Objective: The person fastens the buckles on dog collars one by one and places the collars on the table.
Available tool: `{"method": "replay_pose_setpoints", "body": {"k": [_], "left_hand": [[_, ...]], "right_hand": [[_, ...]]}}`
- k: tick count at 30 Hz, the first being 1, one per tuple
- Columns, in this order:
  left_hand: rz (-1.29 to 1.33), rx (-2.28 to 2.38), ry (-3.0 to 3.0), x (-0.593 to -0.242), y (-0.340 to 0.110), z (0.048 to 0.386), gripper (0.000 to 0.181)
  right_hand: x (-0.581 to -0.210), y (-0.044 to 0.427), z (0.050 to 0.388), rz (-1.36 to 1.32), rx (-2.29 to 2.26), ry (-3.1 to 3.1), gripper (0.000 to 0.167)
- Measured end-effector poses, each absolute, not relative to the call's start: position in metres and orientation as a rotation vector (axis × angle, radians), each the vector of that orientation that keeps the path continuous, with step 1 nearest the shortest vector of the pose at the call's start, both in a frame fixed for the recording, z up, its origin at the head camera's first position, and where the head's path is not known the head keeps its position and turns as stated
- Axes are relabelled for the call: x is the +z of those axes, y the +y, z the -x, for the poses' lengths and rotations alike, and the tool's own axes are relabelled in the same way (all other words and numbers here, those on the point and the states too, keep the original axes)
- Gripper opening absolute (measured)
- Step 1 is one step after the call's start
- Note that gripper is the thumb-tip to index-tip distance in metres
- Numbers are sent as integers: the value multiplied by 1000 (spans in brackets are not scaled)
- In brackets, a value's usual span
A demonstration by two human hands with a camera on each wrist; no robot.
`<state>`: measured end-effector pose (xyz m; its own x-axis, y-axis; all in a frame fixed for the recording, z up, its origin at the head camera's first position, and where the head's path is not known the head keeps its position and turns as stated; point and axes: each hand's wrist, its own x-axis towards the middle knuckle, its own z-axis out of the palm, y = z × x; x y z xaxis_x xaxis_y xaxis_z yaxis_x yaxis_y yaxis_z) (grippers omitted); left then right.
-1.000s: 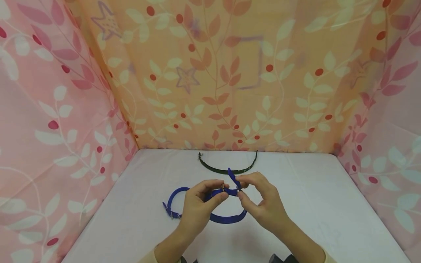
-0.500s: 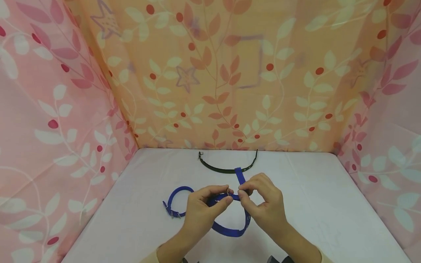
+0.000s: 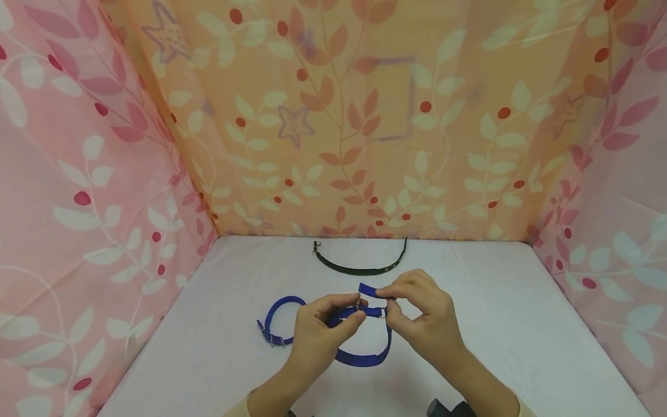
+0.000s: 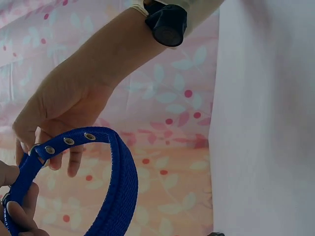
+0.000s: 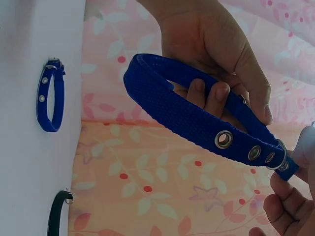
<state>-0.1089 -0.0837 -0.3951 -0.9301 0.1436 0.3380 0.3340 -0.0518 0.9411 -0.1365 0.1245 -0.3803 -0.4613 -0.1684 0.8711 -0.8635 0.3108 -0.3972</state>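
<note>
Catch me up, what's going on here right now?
A person is working on a blue strap with both hands, and it is bent round into a loop. The left hand grips one side of the loop, and the right hand pinches near the strap's free end, which points back toward the left hand. The strap runs through a metal ring. On the white table, a second blue strap lies looped, and a dark green strap lies open behind.

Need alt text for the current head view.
Left hand and right hand hold a looped blue strap above a white table, the right pinching its free end. A second blue strap lies looped at left; an open dark strap lies curved farther back.
</note>
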Motion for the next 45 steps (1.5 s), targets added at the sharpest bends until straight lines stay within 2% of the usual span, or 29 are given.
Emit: {"method": "replay_pose_setpoints", "body": {"k": [9,21,35,45], "left_hand": [[474,-2082,-2093,-394,-85,108,27],[608,-2018,-2267,-385,-96,115,27],[552,-1796,-2249,-383,-100,115,20],[474,-1898,-2122,-380,-105,117,22]], "right_hand": [[-378,125,138,-1034,1115,-1836,32],[-375,133,141,-1201,1049,-1916,36],[-375,131,129,-991,1063,-2245,50],[-372,134,129,-871,1102,-2296,37]]}}
